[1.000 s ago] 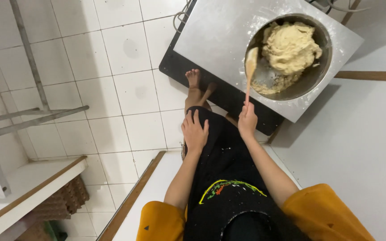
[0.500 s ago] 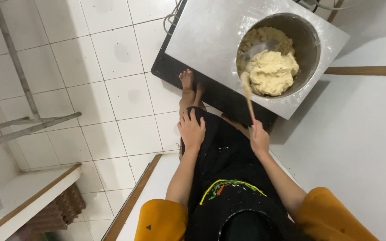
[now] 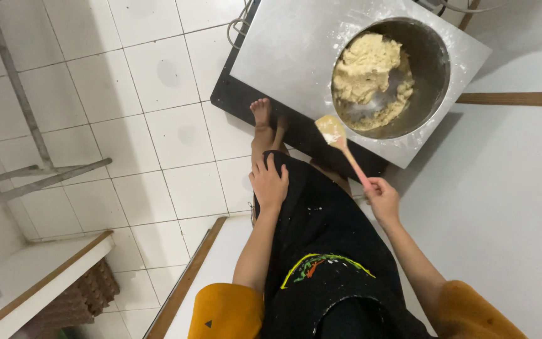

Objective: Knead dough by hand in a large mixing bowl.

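- Just beyond the right hand (image 3: 382, 199), a wooden spatula (image 3: 340, 141) points up and away — the fingers are closed around the end of its handle, and its pale blade, smeared with dough, hangs over the metal surface just short of the bowl's near rim.
- Past the spatula blade sits the metal mixing bowl (image 3: 433, 59), set into a square steel tabletop (image 3: 290, 56); a pale yellow lump of dough (image 3: 366, 66) is heaped toward the bowl's left side, with scraped, shiny metal showing beside it.
- Across from the right hand, the left hand (image 3: 269, 183) lies flat with fingers spread on the black apron (image 3: 321, 251) over the knee — it holds nothing.
- Ahead of the left hand, a bare foot (image 3: 260, 114) rests against the dark base under the steel top, on the white tiled floor (image 3: 127, 119).
- Judged from this, the step in hand is mixing or scraping the dough, caught at a pause with the blade lifted out of the bowl.
- Going back in would call for tipping the blade down over the near rim and working under the lump from the scraped side; the grip sits far back on the handle, so stiff dough may bend the reach or twist the blade, and a shorter grip would steady it.
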